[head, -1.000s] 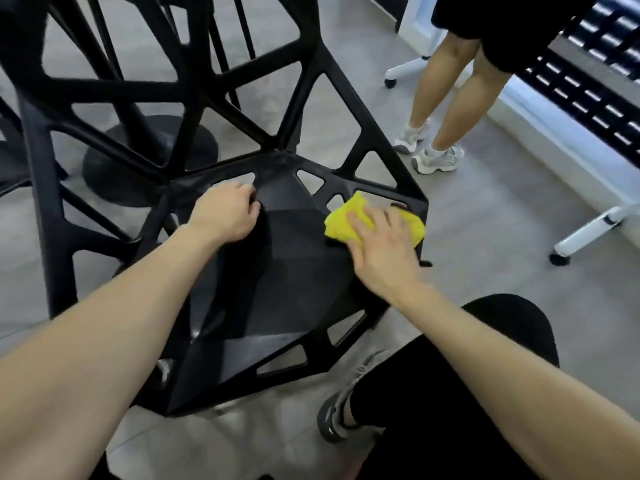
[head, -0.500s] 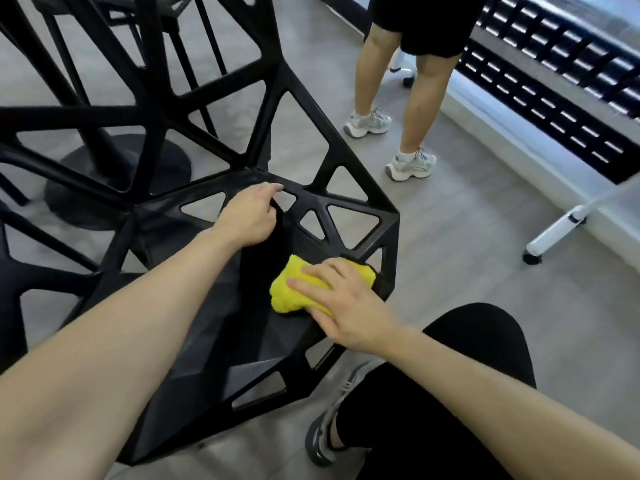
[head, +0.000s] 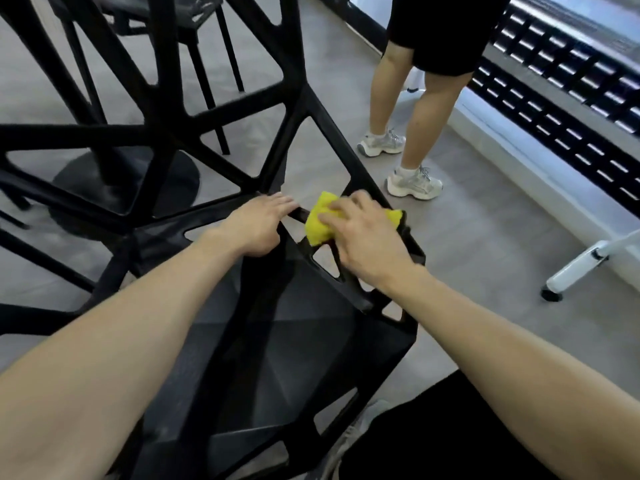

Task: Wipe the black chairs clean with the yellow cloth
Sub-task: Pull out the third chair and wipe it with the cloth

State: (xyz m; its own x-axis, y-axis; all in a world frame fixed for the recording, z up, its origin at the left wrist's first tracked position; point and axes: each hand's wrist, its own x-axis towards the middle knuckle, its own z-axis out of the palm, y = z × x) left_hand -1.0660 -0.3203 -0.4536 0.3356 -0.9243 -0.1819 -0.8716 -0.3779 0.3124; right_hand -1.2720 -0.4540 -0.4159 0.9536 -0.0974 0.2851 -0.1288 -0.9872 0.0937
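Both of your arms are bare from the near edge of the frame all the way out to the wrists; no sleeve, cuff, watch or band shows on either forearm. Your left hand [head: 256,225] and your right hand [head: 363,233] are bare too, with no gloves or rings that can be made out. At the near right you wear black legwear [head: 450,434], plain and without visible markings; whether it is trousers or shorts cannot be told. Just left of it, a grey and white sneaker [head: 353,434] shows on your foot, its upper made of light panels, though blur hides laces and any logo.
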